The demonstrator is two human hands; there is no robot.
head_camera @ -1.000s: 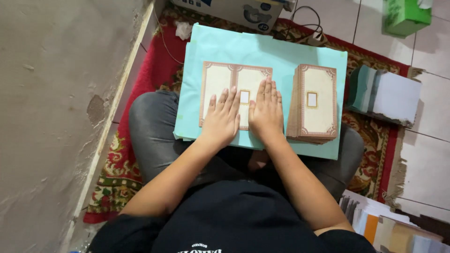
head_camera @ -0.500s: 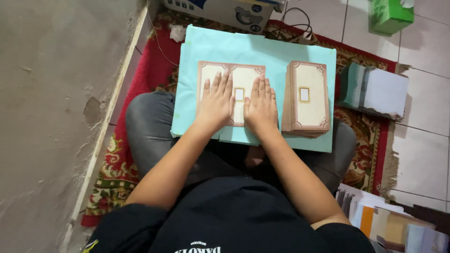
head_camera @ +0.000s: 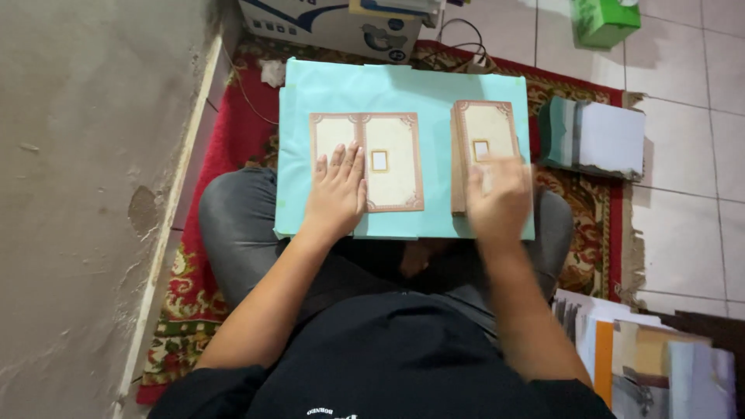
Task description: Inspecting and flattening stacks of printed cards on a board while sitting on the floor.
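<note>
Two hands (head_camera: 335,194), one open card (head_camera: 366,161), one card stack (head_camera: 483,147), one green box (head_camera: 605,19).

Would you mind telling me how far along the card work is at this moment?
Done: a stack of closed cards sits on the turquoise board. In hand: the left hand presses flat on an opened card, while the right hand, blurred, is over the stack. Left: cannot tell; the piles beside the board may be unworked stock.
</note>
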